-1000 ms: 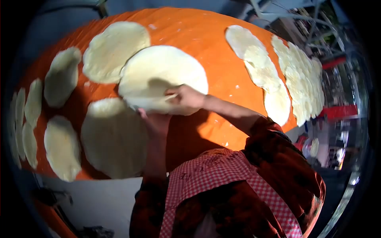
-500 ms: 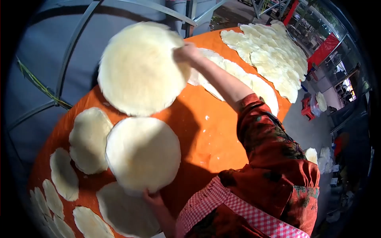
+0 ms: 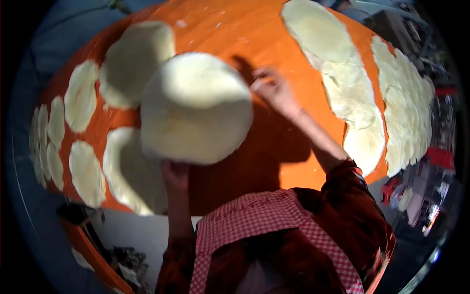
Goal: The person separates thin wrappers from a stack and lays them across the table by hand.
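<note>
A large round flatbread [image 3: 198, 122], pale and thin, is held up over the orange surface. My left hand [image 3: 175, 174] grips it at its near edge, with the fingers hidden beneath it. Just off its right side is my right hand [image 3: 275, 90], slightly blurred, its fingers loosely bent and apart with nothing seen in them. Behind the held one, another flatbread [image 3: 132, 63] lies flat at the upper left. A shaded flatbread [image 3: 117, 161] lies at the lower left, partly covered by the held one.
An orange-covered table [image 3: 230, 29] curves around me. Several smaller-looking flatbreads [image 3: 81, 95] lie along its left side. On the right, a strip of overlapping flatbreads [image 3: 342, 88] runs beside a broad layered spread of flatbreads [image 3: 401, 108]. A red stool [image 3: 390, 188] stands beyond the right edge.
The view has turned. My right hand has let go of the flatbread it held at the upper left and moved back. My left hand still holds a round one, now raised nearer.
</note>
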`<state>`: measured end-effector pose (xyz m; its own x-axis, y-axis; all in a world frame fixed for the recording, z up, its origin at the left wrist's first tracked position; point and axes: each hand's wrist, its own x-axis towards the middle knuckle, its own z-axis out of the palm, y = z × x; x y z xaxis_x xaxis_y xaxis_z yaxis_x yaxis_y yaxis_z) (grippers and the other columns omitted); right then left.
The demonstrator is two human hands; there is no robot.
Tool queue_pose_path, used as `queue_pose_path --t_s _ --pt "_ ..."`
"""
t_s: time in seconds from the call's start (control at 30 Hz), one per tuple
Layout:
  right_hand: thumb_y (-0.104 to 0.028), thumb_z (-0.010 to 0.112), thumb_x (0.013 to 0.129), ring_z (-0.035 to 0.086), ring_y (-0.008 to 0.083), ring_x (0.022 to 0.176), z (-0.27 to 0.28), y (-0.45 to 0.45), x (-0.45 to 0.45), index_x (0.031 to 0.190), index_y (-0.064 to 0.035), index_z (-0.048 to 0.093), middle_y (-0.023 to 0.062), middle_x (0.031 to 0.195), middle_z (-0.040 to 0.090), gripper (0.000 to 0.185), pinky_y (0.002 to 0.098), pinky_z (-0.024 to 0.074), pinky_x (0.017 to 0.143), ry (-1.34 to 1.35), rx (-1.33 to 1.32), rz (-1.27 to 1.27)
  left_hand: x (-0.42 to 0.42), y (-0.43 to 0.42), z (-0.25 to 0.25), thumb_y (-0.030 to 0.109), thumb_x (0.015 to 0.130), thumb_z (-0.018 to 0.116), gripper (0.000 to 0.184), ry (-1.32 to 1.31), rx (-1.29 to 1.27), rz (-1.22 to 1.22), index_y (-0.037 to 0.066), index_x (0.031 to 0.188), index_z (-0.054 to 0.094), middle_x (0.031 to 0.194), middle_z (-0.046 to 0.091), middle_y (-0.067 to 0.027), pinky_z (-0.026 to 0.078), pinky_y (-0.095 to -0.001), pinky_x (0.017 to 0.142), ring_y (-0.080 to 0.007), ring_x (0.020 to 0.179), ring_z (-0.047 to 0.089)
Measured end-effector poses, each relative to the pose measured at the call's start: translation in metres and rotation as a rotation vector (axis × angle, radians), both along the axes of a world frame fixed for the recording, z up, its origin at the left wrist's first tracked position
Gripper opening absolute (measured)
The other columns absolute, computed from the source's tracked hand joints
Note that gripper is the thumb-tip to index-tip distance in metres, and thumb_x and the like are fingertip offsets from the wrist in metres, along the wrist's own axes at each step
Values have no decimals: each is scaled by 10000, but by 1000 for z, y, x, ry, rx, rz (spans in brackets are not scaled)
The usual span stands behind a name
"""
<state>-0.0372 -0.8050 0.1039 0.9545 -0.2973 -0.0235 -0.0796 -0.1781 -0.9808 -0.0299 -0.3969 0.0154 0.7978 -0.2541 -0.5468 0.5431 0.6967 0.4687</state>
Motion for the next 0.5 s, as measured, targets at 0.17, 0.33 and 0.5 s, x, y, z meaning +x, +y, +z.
queue_pose_path --t_s 0.17,0.33,0.5 --pt "-314 694 814 502 372 1155 -7 169 -14 1317 -44 432 207 1293 478 629 386 416 983 -170 -437 461 13 -48 65 93 854 587 497 -137 80 -56 137 1313 401 1251 485 -68 500 -441 864 -254 1110 512" --pt "-333 667 811 591 354 1024 3 187 2 1213 -1 526 215 1125 595 539 406 491 859 -62 -436 577 14 -51 74 69 819 622 555 -112 149 -62 111 1319 384 1253 467 -120 504 -437 858 -268 1118 505" --pt "-233 537 876 595 355 986 21 185 7 1163 -16 557 223 1088 606 360 403 474 872 187 -635 538 11 -36 40 29 809 624 385 -1015 988 -120 56 1178 518 1270 436 -176 469 -454 908 -320 1095 507"
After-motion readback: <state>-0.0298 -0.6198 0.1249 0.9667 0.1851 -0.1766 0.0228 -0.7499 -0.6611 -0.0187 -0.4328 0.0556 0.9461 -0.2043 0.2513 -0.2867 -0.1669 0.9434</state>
